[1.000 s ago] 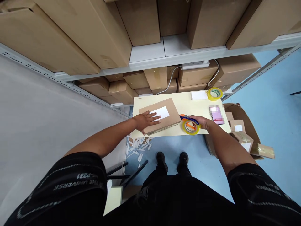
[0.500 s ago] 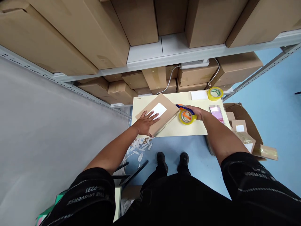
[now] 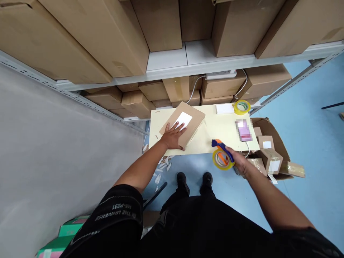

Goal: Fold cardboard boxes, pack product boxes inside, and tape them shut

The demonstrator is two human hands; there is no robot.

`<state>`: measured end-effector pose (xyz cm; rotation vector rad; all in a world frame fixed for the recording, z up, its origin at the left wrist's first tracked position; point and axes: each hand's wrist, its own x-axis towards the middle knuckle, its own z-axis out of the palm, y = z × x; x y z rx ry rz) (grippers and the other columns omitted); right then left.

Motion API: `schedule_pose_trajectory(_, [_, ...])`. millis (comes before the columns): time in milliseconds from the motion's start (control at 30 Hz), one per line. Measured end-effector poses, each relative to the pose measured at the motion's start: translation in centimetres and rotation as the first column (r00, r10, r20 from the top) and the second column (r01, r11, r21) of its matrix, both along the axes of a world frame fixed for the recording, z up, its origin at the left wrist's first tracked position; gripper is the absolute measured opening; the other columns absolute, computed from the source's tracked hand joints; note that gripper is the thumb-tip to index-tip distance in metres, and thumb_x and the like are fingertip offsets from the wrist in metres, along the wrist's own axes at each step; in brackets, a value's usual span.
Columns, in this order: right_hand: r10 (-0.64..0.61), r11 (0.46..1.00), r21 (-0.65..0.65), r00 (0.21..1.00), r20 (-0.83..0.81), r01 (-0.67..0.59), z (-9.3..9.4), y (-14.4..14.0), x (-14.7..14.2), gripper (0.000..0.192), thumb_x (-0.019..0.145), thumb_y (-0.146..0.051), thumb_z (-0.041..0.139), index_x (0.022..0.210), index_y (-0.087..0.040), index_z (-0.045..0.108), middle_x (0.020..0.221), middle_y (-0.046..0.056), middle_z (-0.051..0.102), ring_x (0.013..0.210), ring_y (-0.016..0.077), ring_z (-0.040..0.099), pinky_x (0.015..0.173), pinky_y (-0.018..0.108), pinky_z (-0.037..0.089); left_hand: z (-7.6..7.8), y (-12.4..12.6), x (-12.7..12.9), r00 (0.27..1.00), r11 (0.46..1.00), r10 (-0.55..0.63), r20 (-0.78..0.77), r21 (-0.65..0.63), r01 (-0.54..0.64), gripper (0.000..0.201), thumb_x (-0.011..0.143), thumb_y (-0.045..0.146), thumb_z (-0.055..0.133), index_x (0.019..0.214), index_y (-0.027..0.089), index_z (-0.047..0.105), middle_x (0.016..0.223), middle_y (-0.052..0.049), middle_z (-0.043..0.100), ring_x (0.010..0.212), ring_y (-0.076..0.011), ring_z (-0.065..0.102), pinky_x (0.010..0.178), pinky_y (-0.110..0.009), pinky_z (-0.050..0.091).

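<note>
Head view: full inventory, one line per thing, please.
flat cardboard box: 1, brown with white label, table's left part, under left hand
tape dispenser: 1, blue and orange with yellow roll, past table's near edge, in right hand
tape roll: 1, yellow, table's far right corner
white pad: 1, beside tape roll
table: 1, pale yellow
shelf boxes: many, brown, shelving behind table
open carton: 1, brown, floor right, holds small labelled boxes
left hand: flat on box
right hand: gripping dispenser
</note>
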<state>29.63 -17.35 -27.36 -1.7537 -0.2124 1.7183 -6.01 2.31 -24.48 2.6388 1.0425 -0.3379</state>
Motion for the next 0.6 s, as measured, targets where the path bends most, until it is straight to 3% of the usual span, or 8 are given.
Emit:
schedule_pose_trajectory(133, [-0.144,0.989,-0.063,0.979,-0.147,0.136,-1.5,-6.7,-8.4,0.039,0.098,-0.054,0.064,0.105,-0.018,0.076,0.095,0.012,0.082,0.091,0.0278,0.079,0.082,0.038,0.065,-0.2,-0.7,2.9,0.989,0.989,0.149,0.003,0.013,-0.149,0.135,0.066,0.085,0.075,0.173,0.031,0.012,0.18,-0.005,0.004,0.164,-0.0424,-0.008,0.127,-0.067,-0.013])
schedule_pose_trajectory(233, [-0.178,0.984,-0.04,0.934,-0.309,0.174,-2.9,-8.1,-14.1,0.045,0.099,-0.059,0.057,0.107,-0.019,0.075,0.101,0.011,0.081,0.1,0.0294,0.078,0.086,0.039,0.064,-0.3,-1.1,4.4,0.979,0.978,0.206,-0.007,0.013,-0.206,0.133,0.07,0.087,0.071,0.173,0.031,0.008,0.181,-0.003,0.0,0.164,-0.0427,-0.012,0.127,-0.069,-0.011])
schedule_pose_trajectory(367, [-0.137,0.99,-0.067,0.932,-0.336,0.121,-4.4,-6.2,-17.4,0.045,0.097,-0.058,0.061,0.111,-0.018,0.076,0.107,0.01,0.081,0.099,0.0267,0.077,0.086,0.036,0.063,-0.1,-1.0,4.9,0.978,0.978,0.205,-0.047,-0.024,-0.206,0.133,0.07,0.089,0.068,0.173,0.032,0.004,0.18,-0.003,-0.005,0.163,-0.0426,-0.015,0.127,-0.07,-0.008])
schedule_pose_trajectory(600, [-0.012,0.996,-0.089,0.985,-0.174,-0.004,-5.5,-1.3,-18.0,0.051,0.094,-0.062,0.064,0.098,-0.014,0.078,0.097,0.012,0.082,0.083,0.0228,0.076,0.074,0.03,0.059,0.3,-1.3,5.2,0.974,0.978,0.205,-0.093,-0.014,-0.207,0.135,0.071,0.088,0.069,0.173,0.032,0.0,0.18,-0.003,-0.009,0.162,-0.0418,-0.02,0.127,-0.07,-0.008])
